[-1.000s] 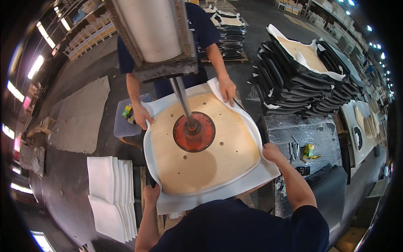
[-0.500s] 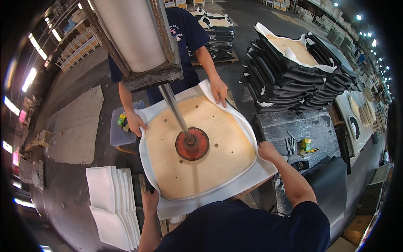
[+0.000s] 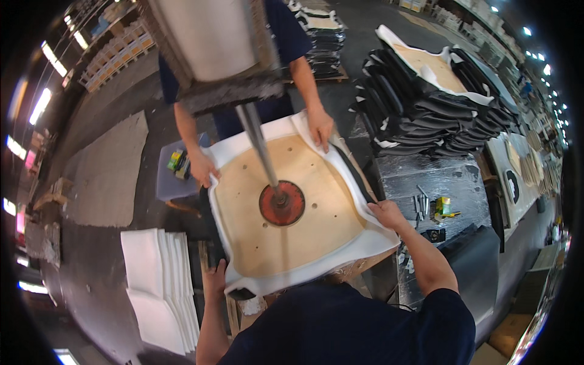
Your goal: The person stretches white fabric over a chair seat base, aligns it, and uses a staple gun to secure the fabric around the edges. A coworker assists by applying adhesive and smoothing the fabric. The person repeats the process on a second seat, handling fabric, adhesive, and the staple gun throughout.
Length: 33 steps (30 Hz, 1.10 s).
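A pale plywood seat board (image 3: 328, 237) lies under a press, whose metal rod ends in a red round disc (image 3: 292, 210) resting on the board. White foam padding (image 3: 328, 265) wraps up around the board's rim, with a black cover (image 3: 351, 168) showing beyond it at the sides. My right hand (image 3: 387, 215) pinches the cover's edge at the right corner. At the near left corner, my left hand (image 3: 215, 280) has its fingers curled on the black edge. Across from me, a co-worker's hands (image 3: 320, 126) hold the far edge of the padding.
The press cylinder (image 3: 210, 36) hangs over the far side. Black padded seats (image 3: 420, 115) are stacked at the right, behind a wrapped table (image 3: 468, 182) bearing metal tools and a small yellow-green box (image 3: 443, 205). White foam sheets (image 3: 159, 292) stand at the left, near a stool (image 3: 173, 182).
More black cover now shows along the right and left sides. The near foam edge has come up against the board, and a black patch shows at the near left corner.
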### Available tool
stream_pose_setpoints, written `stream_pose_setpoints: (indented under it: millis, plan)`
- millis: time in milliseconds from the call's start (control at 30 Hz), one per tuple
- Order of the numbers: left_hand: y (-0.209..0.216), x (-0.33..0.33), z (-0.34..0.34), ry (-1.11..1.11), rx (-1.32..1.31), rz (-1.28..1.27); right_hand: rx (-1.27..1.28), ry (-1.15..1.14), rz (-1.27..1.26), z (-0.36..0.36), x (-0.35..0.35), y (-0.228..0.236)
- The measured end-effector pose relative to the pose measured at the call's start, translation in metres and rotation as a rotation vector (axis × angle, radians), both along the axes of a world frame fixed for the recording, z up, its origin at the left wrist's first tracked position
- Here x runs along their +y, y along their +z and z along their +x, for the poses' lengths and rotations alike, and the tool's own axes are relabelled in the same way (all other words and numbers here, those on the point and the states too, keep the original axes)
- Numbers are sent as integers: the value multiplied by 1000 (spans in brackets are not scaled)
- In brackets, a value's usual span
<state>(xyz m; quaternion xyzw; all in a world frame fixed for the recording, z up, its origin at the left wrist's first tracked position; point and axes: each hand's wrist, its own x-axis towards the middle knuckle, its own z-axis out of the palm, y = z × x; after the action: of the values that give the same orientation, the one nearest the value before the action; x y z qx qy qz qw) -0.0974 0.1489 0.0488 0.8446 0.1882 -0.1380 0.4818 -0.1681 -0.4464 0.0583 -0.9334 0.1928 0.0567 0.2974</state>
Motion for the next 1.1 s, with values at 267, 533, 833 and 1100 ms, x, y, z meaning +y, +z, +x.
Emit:
stream_pose_setpoints:
  millis: [267,533,833,1100]
  plan:
    - [-1,4,-3,8,38,-287,-5,-46,113,-7,-4,-13]
    - [-12,-1,-10,69,-42,-243,4,4,74,-1,-2,-11]
    - [-13,1,-6,19,11,-40,31,17,48,-1,-2,-2]
    - [41,-1,46,-1,-393,296,-13,106,31,11,-7,32]
